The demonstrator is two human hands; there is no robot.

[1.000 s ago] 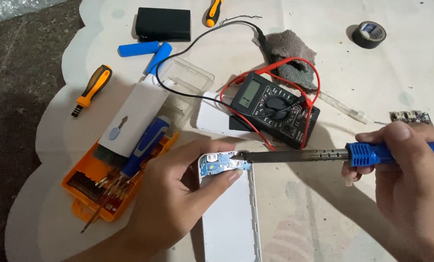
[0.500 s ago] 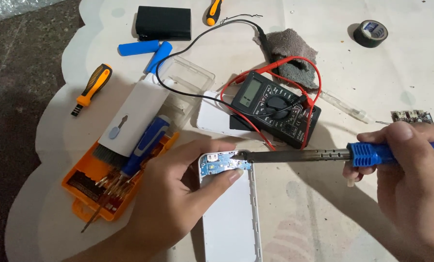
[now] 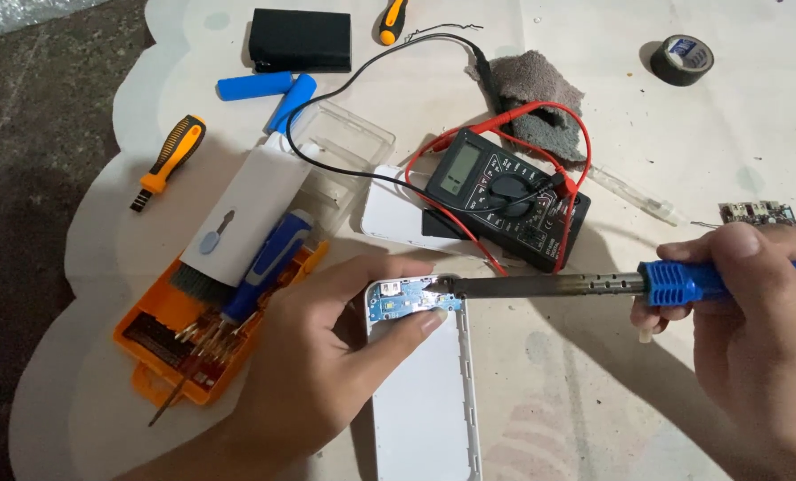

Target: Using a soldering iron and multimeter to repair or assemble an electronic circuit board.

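1. Burns look likely: left hand (image 3: 326, 356) pinches the white case (image 3: 424, 392) on the table, thumb just beside the iron (image 3: 540, 285) tip.
2. Right hand (image 3: 754, 330) is closed around its blue handle; a slip could smear the small board (image 3: 411, 300).

- A pale work mat (image 3: 683, 160) is lying under my hands.
- A multimeter (image 3: 505, 196) is sitting just beyond my left hand (image 3: 326, 374).
- A tape roll (image 3: 682, 59) is lying far beyond my right hand (image 3: 754, 338).

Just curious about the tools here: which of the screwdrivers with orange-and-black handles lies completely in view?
The one at the left edge of the mat, the orange-and-black screwdriver, shows handle and tip. The top screwdriver is cut off by the picture's edge.
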